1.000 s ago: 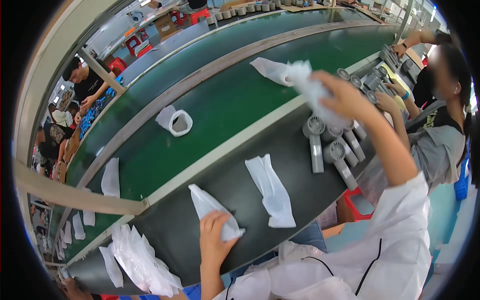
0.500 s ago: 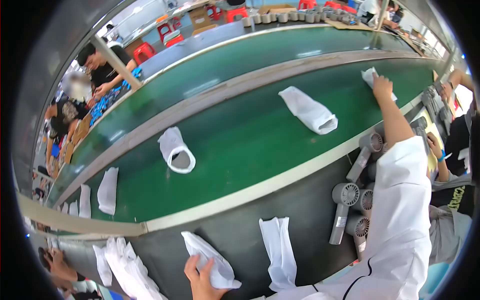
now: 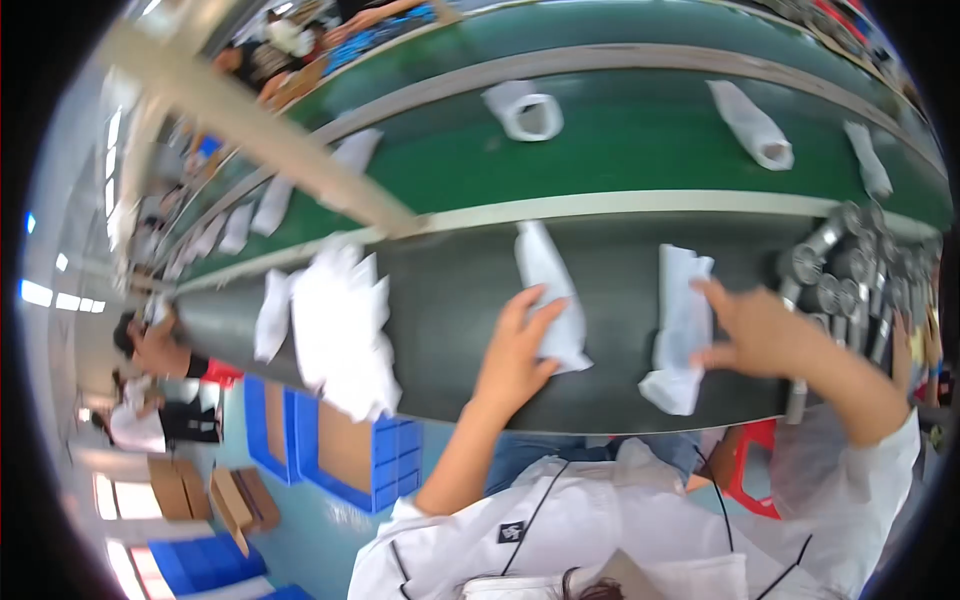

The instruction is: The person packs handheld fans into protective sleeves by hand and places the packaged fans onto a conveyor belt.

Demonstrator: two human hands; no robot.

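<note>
My left hand lies at the left edge of a white soft pouch, its thumb and fingers gripping the side. The pouch bulges slightly; what it holds is hidden. My right hand, a little blurred, reaches in from the right with thumb and fingers spread. Its fingertips are at the right edge of a second, flatter white pouch. Both pouches lie on a dark work surface. Left of them is a heap of white pouches, with a single pouch beside it.
Grey handheld fans crowd the right end. Beyond a pale rail, a green conveyor belt carries several white pouches. A beam crosses at upper left. Blue crates stand below. A person is at the far left.
My right hand has come back from a pouch on the green belt to the flat pouch on the dark surface. My left hand stays at its pouch. The view has swung left and down.
</note>
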